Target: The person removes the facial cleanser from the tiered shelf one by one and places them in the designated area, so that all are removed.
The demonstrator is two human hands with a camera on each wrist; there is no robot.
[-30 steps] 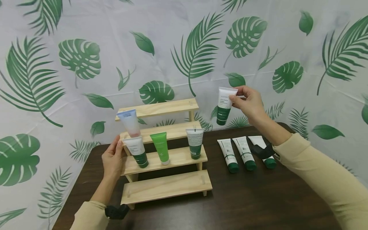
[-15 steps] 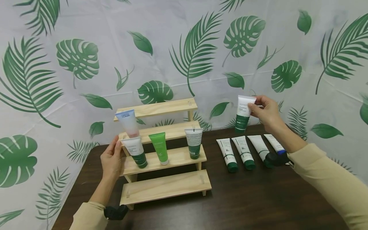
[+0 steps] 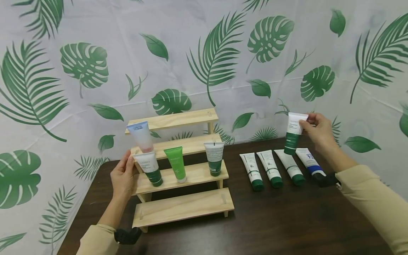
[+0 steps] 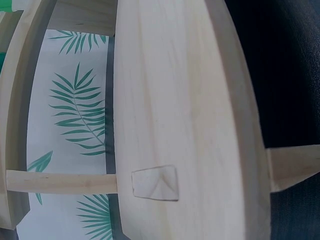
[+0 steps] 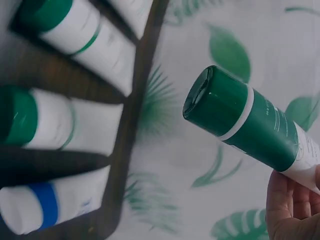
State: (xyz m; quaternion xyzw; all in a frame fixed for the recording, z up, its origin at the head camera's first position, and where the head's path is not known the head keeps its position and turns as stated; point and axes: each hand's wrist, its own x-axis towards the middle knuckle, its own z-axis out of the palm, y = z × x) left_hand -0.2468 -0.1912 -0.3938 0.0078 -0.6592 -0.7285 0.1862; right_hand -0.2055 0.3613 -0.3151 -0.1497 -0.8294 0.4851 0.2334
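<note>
My right hand (image 3: 319,132) pinches the white crimped end of a white-and-green cosmetic tube (image 3: 292,138), raised over the row of tubes with its dark green end down. In the right wrist view, that tube (image 5: 240,117) tilts, thumb and fingers at its white part. My left hand (image 3: 122,177) holds the left end of the wooden tiered stand (image 3: 185,209). On the stand are a white-and-green tube (image 3: 149,166), a bright green tube (image 3: 176,163), a grey-white and green tube (image 3: 215,157) and, behind, a pale blue tube (image 3: 141,136). The left wrist view shows only bare stand boards (image 4: 175,110).
On the dark table (image 3: 271,219), right of the stand, lie several tubes in a row: white ones with green caps (image 3: 253,171), and a white-and-blue one (image 3: 310,161) nearest my right wrist. A leaf-print cloth (image 3: 191,53) hangs behind.
My right hand has carried the white-and-green tube rightward and down, from beside the stand to above the row's right end. The white-and-blue tube has come into sight. My left hand stays put.
</note>
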